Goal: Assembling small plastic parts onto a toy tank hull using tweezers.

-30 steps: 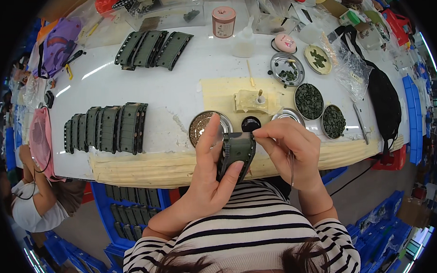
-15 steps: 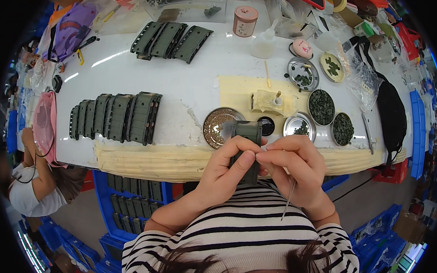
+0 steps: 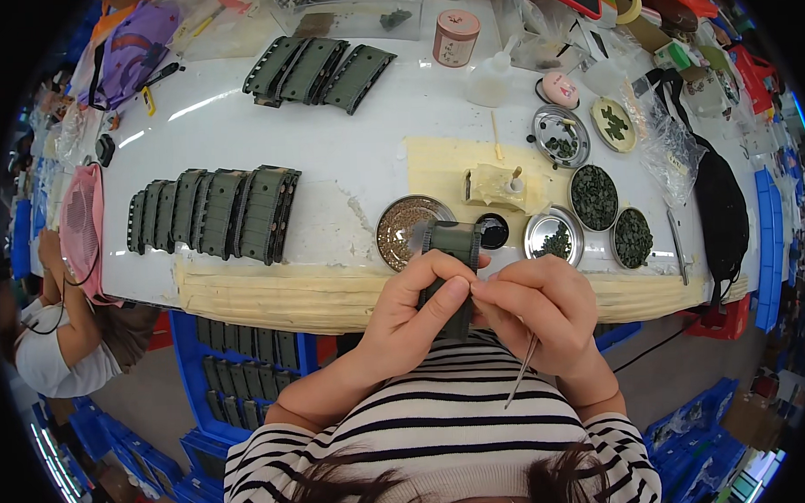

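My left hand [image 3: 411, 311] is closed around a dark green curved, ribbed piece [image 3: 455, 238], held upright over the table's near edge. My right hand [image 3: 548, 310] meets it at the piece, thumb and forefinger pinched beside my left thumb. Anything between those fingertips is too small to make out. A thin metal tool [image 3: 520, 378] is tucked in my right hand, its tip slanting down toward my striped top. Just beyond the hands are a round dish of brown granules [image 3: 400, 227], a small black pot [image 3: 492, 231] and a metal dish [image 3: 533, 238] with dark green bits.
Rows of similar green pieces [image 3: 221, 213] lie at the left, with more [image 3: 300, 71] farther back. Two tins of green bits [image 3: 594, 196] [image 3: 632, 237] stand at right, near tweezers [image 3: 678, 246] and a black bag [image 3: 722, 207]. Another person's arm [image 3: 79, 325] shows at far left.
The metal tool in my right hand has swung, its lower tip moving slightly left and up. My right fingers have curled in a little more. The left hand keeps its hold.
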